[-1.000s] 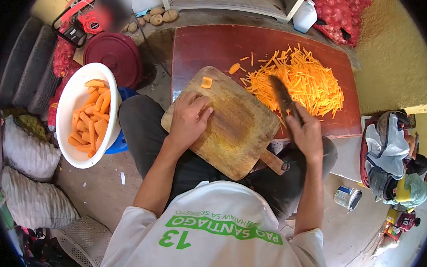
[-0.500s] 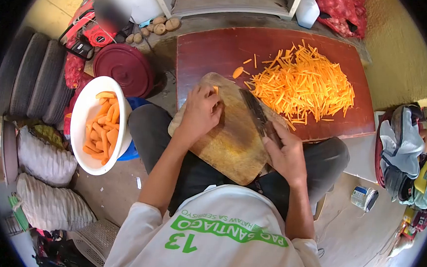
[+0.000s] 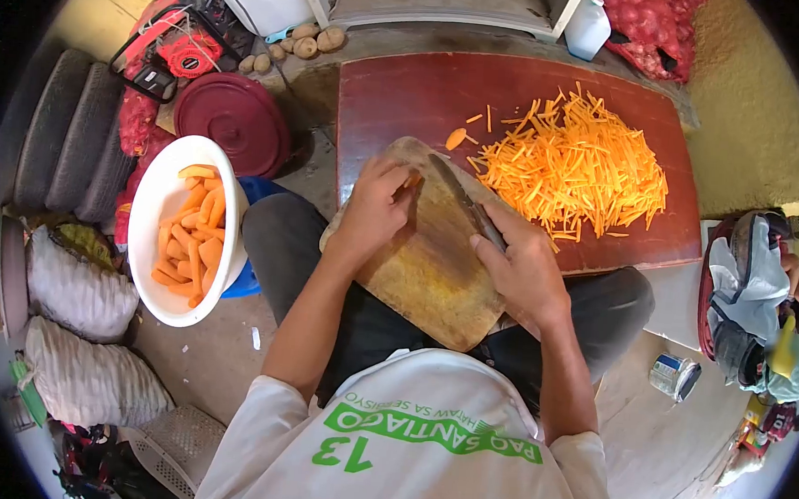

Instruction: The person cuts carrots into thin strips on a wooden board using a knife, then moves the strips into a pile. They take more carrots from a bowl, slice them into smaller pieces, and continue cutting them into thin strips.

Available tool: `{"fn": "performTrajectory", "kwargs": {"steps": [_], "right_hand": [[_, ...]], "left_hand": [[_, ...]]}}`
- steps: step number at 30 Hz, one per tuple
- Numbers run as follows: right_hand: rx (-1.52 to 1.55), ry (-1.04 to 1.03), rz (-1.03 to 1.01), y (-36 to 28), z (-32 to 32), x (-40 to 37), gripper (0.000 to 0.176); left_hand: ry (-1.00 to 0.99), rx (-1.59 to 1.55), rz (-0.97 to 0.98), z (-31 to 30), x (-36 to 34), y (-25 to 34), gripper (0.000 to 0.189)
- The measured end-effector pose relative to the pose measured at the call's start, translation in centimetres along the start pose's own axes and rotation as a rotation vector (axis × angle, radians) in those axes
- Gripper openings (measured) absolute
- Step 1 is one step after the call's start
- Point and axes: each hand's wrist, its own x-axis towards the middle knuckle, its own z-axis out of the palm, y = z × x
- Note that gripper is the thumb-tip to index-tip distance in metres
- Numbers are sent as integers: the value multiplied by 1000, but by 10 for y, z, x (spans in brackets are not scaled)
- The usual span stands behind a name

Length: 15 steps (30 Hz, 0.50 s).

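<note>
On the lap point(image 3: 372, 326), a chopping board point(image 3: 438, 284) seems placed for steady support.
The left hand point(image 3: 369, 216) pinches a carrot piece point(image 3: 413, 180) over it; the right hand's point(image 3: 528, 277) grip is closed round the knife point(image 3: 461, 193), likely for control.

One knife point(image 3: 458, 190), one cutting board point(image 3: 429, 283) at red table point(image 3: 405, 90)'s near edge, one heap of uncountable orange sticks point(image 3: 587, 169) toward right edge, one rounded orange slice point(image 3: 456, 139), one white bowl point(image 3: 146, 239) of many carrots point(image 3: 190, 237), two pale sacks point(image 3: 90, 372), one jug point(image 3: 588, 29)
</note>
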Motion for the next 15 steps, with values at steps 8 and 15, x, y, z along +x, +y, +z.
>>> {"fn": "performTrajectory", "kwargs": {"steps": [8,15], "right_hand": [[-88,-51,-88,-10,20,0,47],[-227,-118,-67,-41,20,-1,49]], "left_hand": [[-114,202,10,-17,-3,15,26],[-163,128,0,-21,0,13,35]]}}
